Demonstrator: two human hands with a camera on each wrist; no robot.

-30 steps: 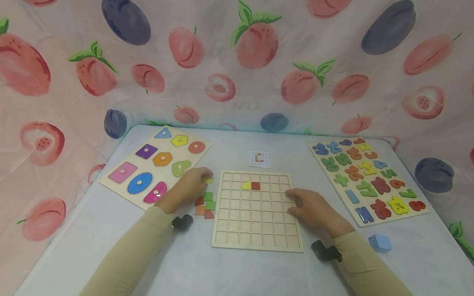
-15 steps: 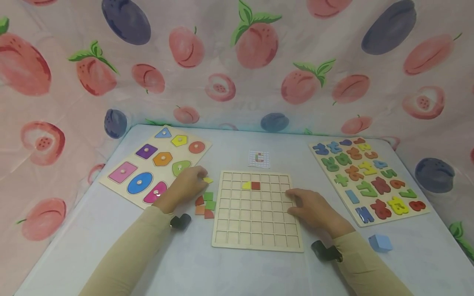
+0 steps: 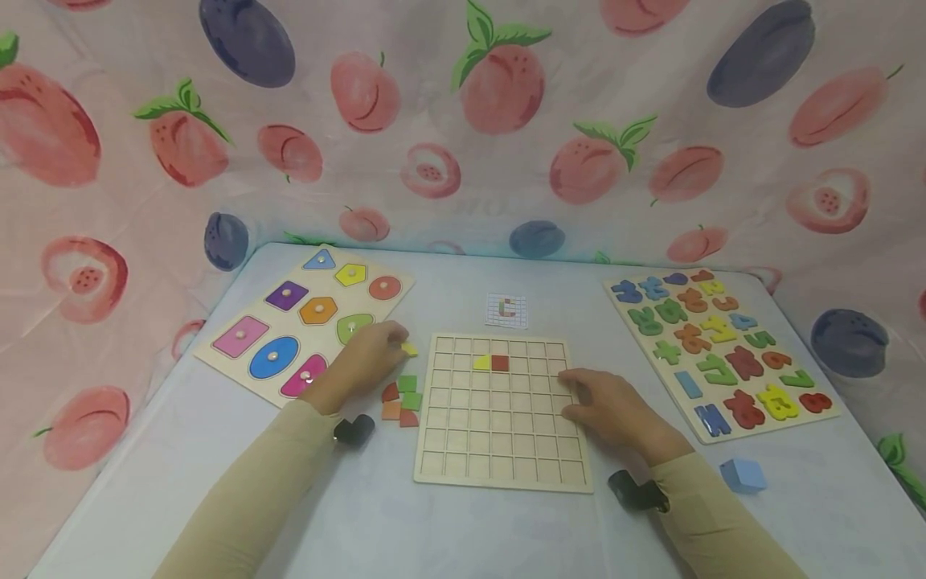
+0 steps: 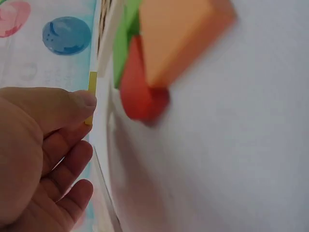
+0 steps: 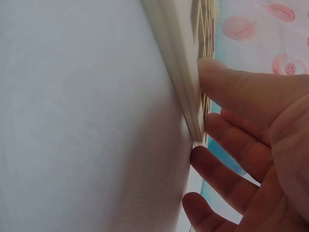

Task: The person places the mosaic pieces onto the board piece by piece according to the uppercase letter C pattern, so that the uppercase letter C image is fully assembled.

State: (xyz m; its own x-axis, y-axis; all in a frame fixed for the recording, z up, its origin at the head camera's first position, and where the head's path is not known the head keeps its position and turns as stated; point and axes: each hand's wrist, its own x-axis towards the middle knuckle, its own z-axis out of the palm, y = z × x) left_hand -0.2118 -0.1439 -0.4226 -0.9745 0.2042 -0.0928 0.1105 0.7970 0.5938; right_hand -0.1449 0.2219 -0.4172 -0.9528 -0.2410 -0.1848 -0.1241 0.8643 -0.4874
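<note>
Between thumb and index finger my left hand (image 3: 369, 354) pinches a thin yellow tile (image 4: 91, 99), just left of the wooden grid board (image 3: 502, 450). Below that hand lie small loose tiles: a green tile (image 3: 407, 383), an orange tile (image 3: 391, 411), a red tile (image 3: 408, 419) with a curved edge and a couple of others. On the board, a yellow piece (image 3: 481, 363) sits beside a red square tile (image 3: 500, 363) in the second row. My right hand (image 3: 611, 406) rests at the board's right edge, thumb and loosely bent fingers touching it.
Behind the board lies a small printed pattern card (image 3: 506, 311). A knobbed shape puzzle (image 3: 289, 330) is at the left, partly behind my left hand; a number puzzle (image 3: 694, 382) lies at the right. A blue block (image 3: 743, 476) stands near my right forearm.
My left hand shifts slightly back and up with the yellow tile, which turns a little between the fingers. The right hand and the board stay where they were.
</note>
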